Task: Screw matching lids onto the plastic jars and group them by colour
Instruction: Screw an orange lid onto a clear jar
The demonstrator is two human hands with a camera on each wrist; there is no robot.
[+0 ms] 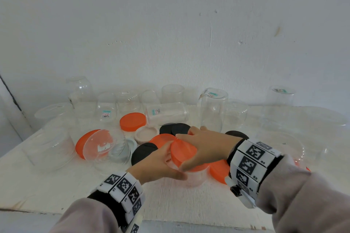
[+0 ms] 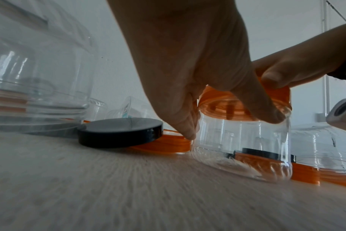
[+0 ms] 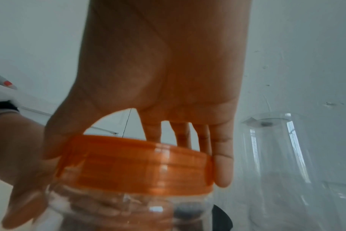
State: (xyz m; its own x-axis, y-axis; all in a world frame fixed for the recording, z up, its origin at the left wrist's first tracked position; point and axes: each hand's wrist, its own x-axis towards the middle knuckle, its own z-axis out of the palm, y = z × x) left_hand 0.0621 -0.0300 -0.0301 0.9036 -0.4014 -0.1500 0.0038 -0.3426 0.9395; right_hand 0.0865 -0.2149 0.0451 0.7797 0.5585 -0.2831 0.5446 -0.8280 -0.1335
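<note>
1. my left hand (image 1: 157,164) wraps the clear jar (image 2: 241,150) round its side wall, fingers on the far side and thumb on the near side, so that grip is closed on the jar and steadies it on the table (image 1: 56,185).
2. my right hand (image 1: 206,147) sits over the orange lid (image 1: 184,152), thumb on one side of the rim and fingers (image 3: 223,168) down the other; this grip holds the lid, which rests on the jar's mouth.
3. the jar stands near the front of the table, right between my hands. from the left wrist view the lid looks slightly tilted, so i judge it is not yet threaded home.
4. the jar is thin clear plastic: light, smooth, likely to flex if i squeeze hard and to spin under the twist. i should hold it low and firm on the wall, not near the neck.
5. the lid is stiff, with a ribbed skirt; the rim is the place to take hold for turning.
6. around it lie a black lid (image 2: 120,132) just to the left, more orange lids (image 1: 132,121) and many empty jars (image 1: 213,108) farther back, so most of the sorting looks still to be done.
</note>
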